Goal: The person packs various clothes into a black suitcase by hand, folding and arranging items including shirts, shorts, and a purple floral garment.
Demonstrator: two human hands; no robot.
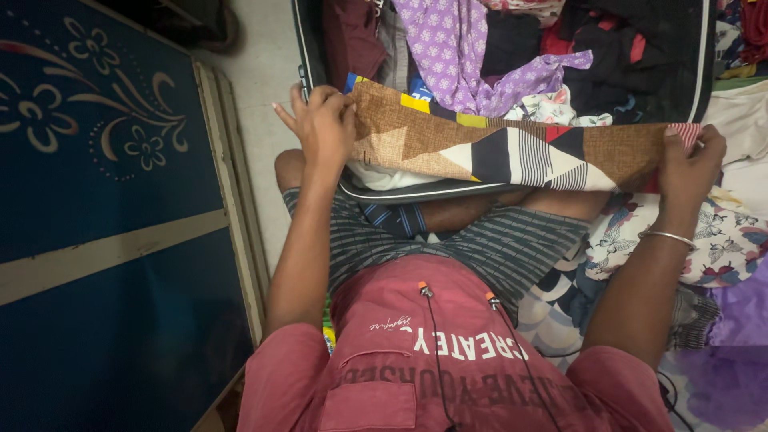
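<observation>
The folded patterned cloth (512, 148) stretches flat between both hands over the near rim of the open suitcase (704, 72), not yet laid inside. The left hand (324, 124) and right hand (688, 164) each pinch an end closed. Beyond the grip, clothes (472, 48) fill the suitcase; behind it, bedding (712, 248); left, a blue panel (104, 200).

Soft indoor light is falling evenly over a mostly sharp view

Light is spreading flat, casting only faint shadows; the dark blue panel (104, 240) at one side is sitting dim; the purple cloth (732, 352) in the lower corner is blurring out of focus; no glare is showing; edges are bending slightly.
</observation>
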